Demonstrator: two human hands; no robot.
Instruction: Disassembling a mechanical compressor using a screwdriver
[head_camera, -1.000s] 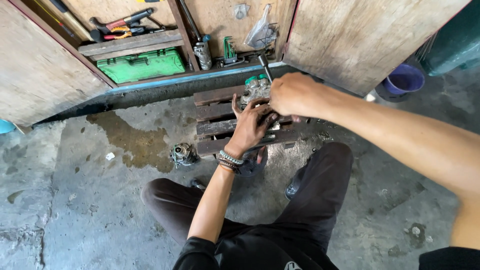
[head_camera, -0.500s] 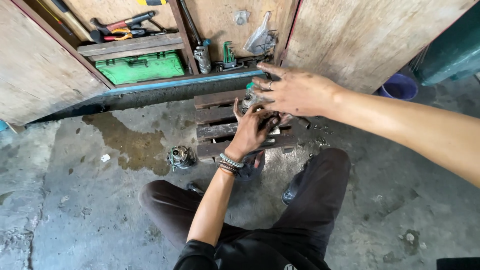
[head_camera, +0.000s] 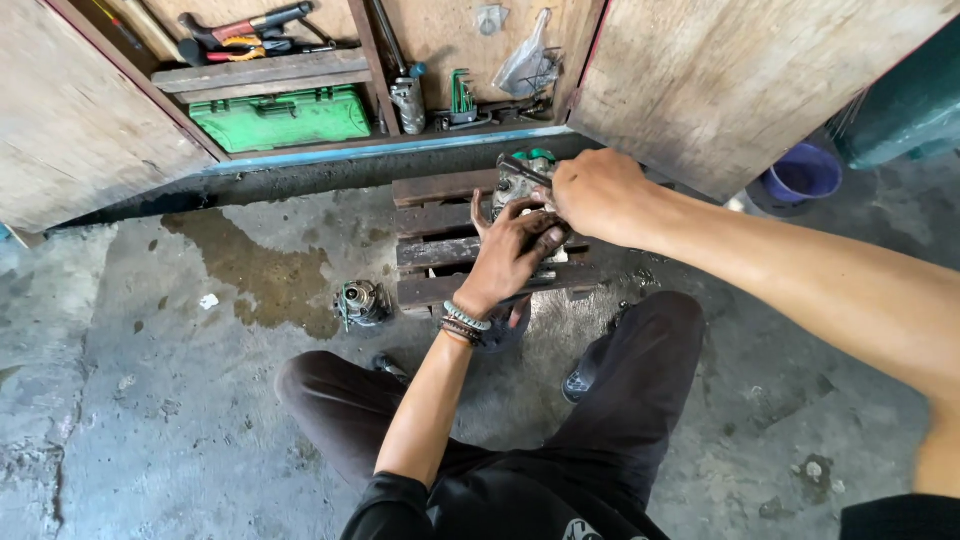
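A greasy metal machine part (head_camera: 516, 186) with a green piece on top rests on a small wooden slatted pallet (head_camera: 432, 238) on the concrete floor. My left hand (head_camera: 510, 255), with beaded bracelets at the wrist, presses on the part from the near side, fingers wrapped over it. My right hand (head_camera: 597, 195) is closed in a fist around a dark slim tool (head_camera: 523, 170) whose tip meets the top of the part. I sit on the floor with my dark-trousered legs bent on either side of the pallet.
A round metal component (head_camera: 362, 302) lies on the floor left of the pallet, beside a wet stain (head_camera: 255, 275). Behind, an open wooden cabinet holds a green tool case (head_camera: 282, 118), pliers and hex keys. A purple bucket (head_camera: 800, 175) stands at right.
My right hand, spread flat over the part half a second ago, is now clenched on the tool. The left hand stays on the part.
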